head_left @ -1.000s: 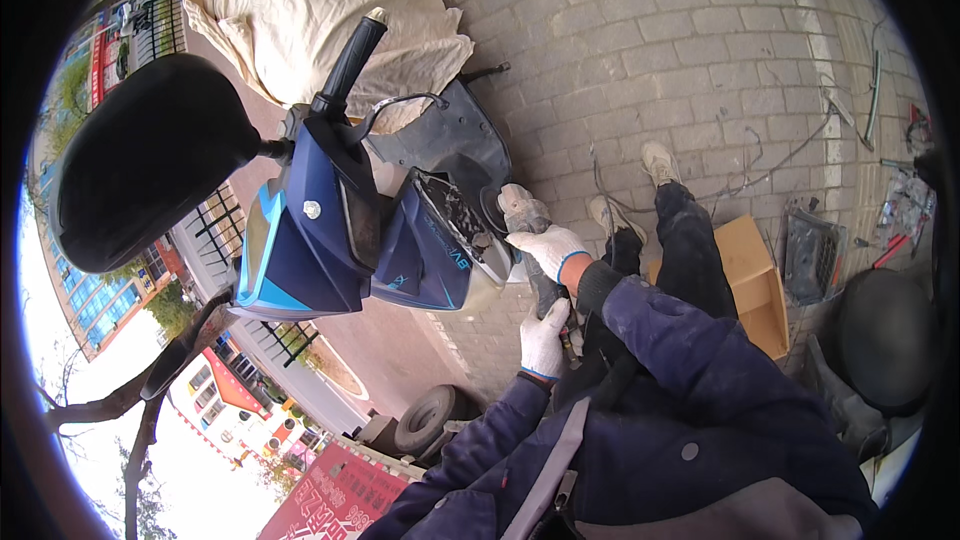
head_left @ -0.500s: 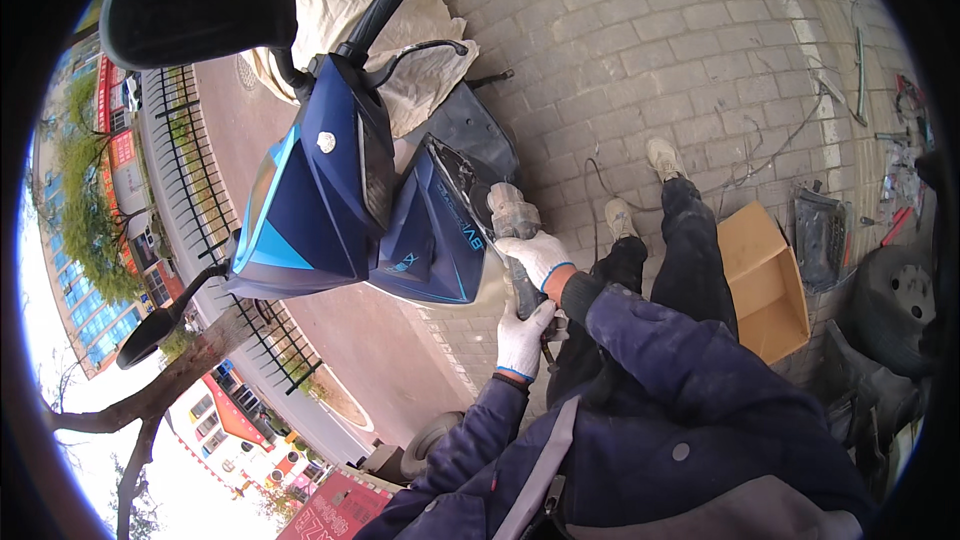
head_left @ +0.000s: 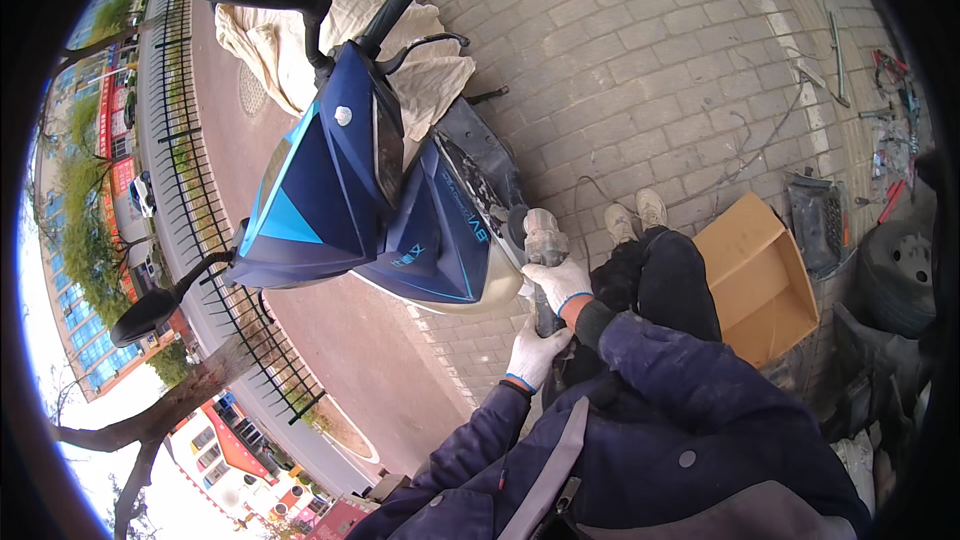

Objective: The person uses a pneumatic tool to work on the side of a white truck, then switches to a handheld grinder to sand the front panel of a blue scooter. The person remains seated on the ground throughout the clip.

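I hold an angle grinder (head_left: 545, 237) in both white-gloved hands. My right hand (head_left: 560, 283) is wrapped round its body just behind the head. Lower down, my left hand (head_left: 536, 352) grips the rear of the body, most of which the gloves hide. The round dark disc (head_left: 517, 226) faces the edge of the scooter's blue and cream front panel (head_left: 450, 240); whether it touches cannot be made out. Scuffed pale patches mark the black part beside that panel. The blue scooter (head_left: 345, 175) stands to the left, with mirrors and a handlebar grip.
An open cardboard box (head_left: 755, 285) sits right of my legs, beside a black plastic tray-like part (head_left: 817, 225). A wheel (head_left: 900, 275) and scattered tools (head_left: 893, 165) lie at the far right. A thin cable crosses the paving. Beige cloth (head_left: 345, 15) lies behind the scooter.
The grinder and both hands have shifted right and down, slightly away from the scooter panel. My feet, apart before, are now side by side. The whole view has turned a little.
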Tool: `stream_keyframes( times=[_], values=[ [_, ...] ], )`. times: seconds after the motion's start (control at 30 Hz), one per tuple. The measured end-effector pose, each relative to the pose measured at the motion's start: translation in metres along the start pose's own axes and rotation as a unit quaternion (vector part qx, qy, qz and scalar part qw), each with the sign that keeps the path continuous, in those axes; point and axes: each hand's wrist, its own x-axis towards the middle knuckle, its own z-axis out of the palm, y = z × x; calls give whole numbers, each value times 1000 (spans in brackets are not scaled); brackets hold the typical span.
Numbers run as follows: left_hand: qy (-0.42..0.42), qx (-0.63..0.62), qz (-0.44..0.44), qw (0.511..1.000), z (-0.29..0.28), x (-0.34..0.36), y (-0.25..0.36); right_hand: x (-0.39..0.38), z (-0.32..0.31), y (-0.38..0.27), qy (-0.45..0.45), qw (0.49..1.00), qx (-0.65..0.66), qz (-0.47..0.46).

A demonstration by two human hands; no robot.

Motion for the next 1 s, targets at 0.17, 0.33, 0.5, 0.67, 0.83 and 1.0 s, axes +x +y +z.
stream_keyframes(
  times=[0.17,0.33,0.5,0.67,0.83,1.0],
  values=[
    [149,217,84,961,11,10,2,-4,12,-16,38,992,-121,14],
    [193,243,57,949,4,16,8,0,28,-22,60,990,-129,-13],
    [177,280,70,941,-8,21,15,20,34,-3,37,999,5,-30],
    [108,355,19,929,-7,-7,0,-3,29,37,15,991,96,89],
    [94,331,119,931,-16,-16,9,-7,22,20,-61,966,248,42],
    [134,283,206,927,-10,-4,18,13,22,-9,-90,973,211,29]
  ],
)
